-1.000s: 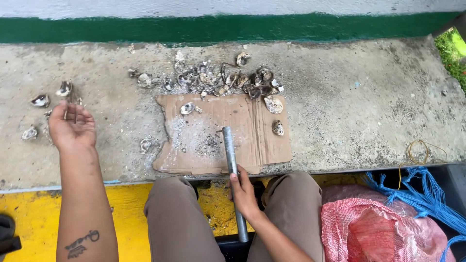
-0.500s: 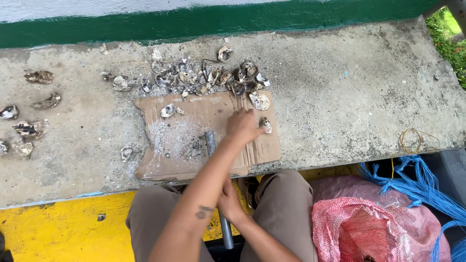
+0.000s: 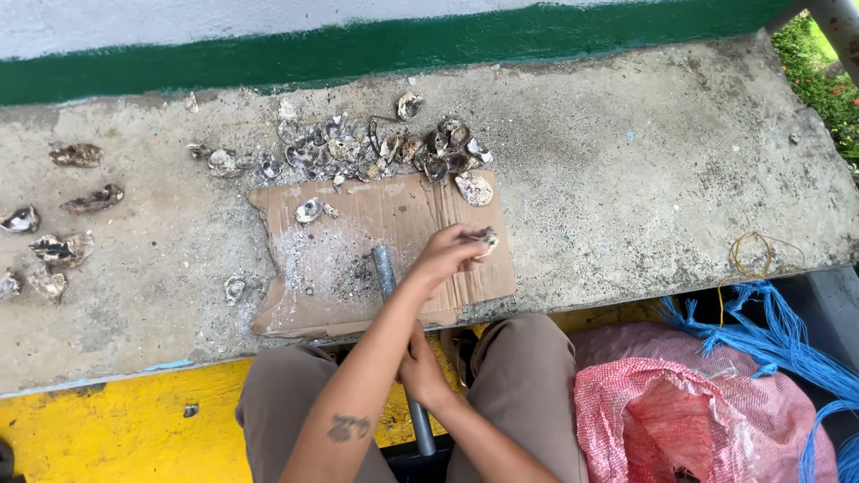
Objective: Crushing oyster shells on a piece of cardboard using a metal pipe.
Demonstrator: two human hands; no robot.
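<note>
My left hand [image 3: 447, 255] reaches across the brown cardboard sheet [image 3: 358, 241] and closes on a small oyster shell [image 3: 488, 239] near the sheet's right edge. My right hand [image 3: 420, 367] sits low between my knees, gripping a grey metal pipe [image 3: 385, 264] whose far end rests on the cardboard. A heap of broken oyster shells [image 3: 376, 148] lies along the cardboard's far edge. One larger pale shell [image 3: 474, 188] rests at the sheet's far right corner, and a small one [image 3: 309, 211] lies on the sheet's left part.
Several whole shells [image 3: 63, 250] lie scattered on the concrete ledge [image 3: 644, 170] at the left. A pink mesh sack [image 3: 689, 420] and blue cord [image 3: 769, 331] sit at the lower right. A rubber band [image 3: 761, 255] lies near the ledge's right edge. Green wall stripe behind.
My left hand swung from the far left of the ledge across to the cardboard's right side and closed on a small shell. The view shifted slightly right. The right hand kept the pipe.
</note>
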